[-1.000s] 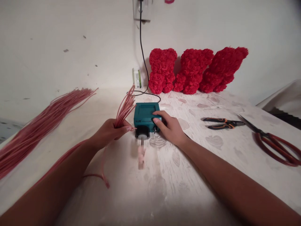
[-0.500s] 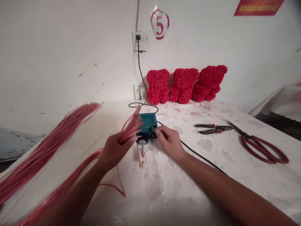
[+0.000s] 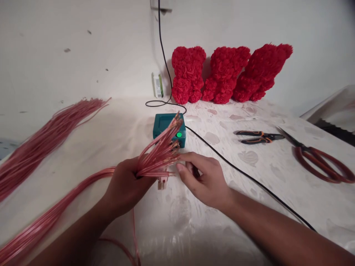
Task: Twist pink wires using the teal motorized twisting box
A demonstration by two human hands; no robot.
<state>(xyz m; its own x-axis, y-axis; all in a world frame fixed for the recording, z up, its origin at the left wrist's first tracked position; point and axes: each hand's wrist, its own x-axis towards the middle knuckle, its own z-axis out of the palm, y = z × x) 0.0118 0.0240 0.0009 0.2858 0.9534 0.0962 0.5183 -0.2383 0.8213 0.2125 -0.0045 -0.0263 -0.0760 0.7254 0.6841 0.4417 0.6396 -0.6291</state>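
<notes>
- On the white table, in front of the person, the left hand closes firmly around a bunch of pink cords, with the ends fanning out past the thumb and pointing toward the box.
- The long tail of that bunch trails across the table and out of view at the lower left.
- The right hand sits just beside the fanned ends, its fingers curled inward and its thumb low. Something small and dark shows among the fingers, but it is too small to tell what it is, or whether the hand holds anything.
- Right now both hands are working at the ends of the bunch, directly in front of the teal box.
- The box has a lit green light, and a black cord runs from it across the table.
- A small pink clip sits below the bunch, partly hidden by it.
- A second bundle of pink cords lies to the left.
- Pliers and red-handled scissors lie to the right, well apart from both hands.
- Three red flower bears stand against the wall.
</notes>
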